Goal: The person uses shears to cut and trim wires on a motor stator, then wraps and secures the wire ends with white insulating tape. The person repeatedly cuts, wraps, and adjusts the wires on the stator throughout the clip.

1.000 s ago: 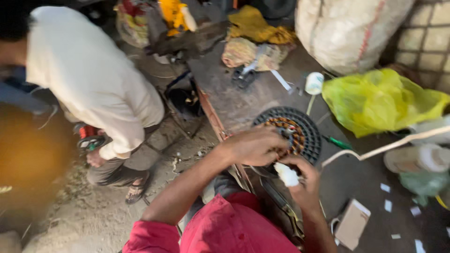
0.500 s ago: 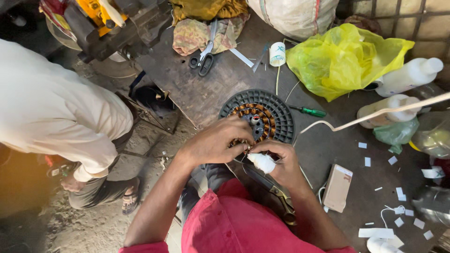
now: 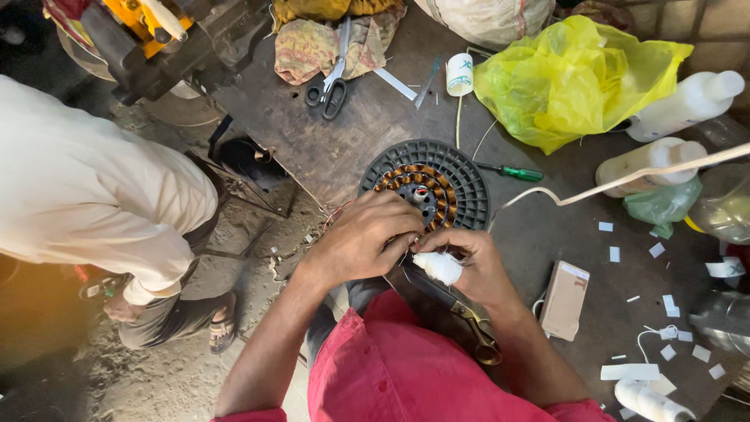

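A round dark plastic housing (image 3: pixel 462 178) lies on the workbench, with a ring of copper windings (image 3: pixel 412 181) inside it. My left hand (image 3: pixel 366 238) rests on the near rim of the windings, fingers pinched together at the coils. My right hand (image 3: pixel 469 266) sits just right of it, closed around a small spool of white thread (image 3: pixel 439 266). The two hands touch at the fingertips. Brass-handled scissors (image 3: pixel 473 327) lie under my right wrist. What the left fingers pinch is hidden.
On the dark bench (image 3: pixel 359 137) lie black scissors (image 3: pixel 331 83), a green-handled screwdriver (image 3: pixel 512 172), a yellow plastic bag (image 3: pixel 570 78), white bottles (image 3: pixel 678 108), a small box (image 3: pixel 564 300) and paper scraps. Another person in a white shirt (image 3: pixel 86 195) crouches on the left.
The view has shifted and come closer over the bench. My hands have stayed together at the near rim of the windings, the right still closed on the white spool.
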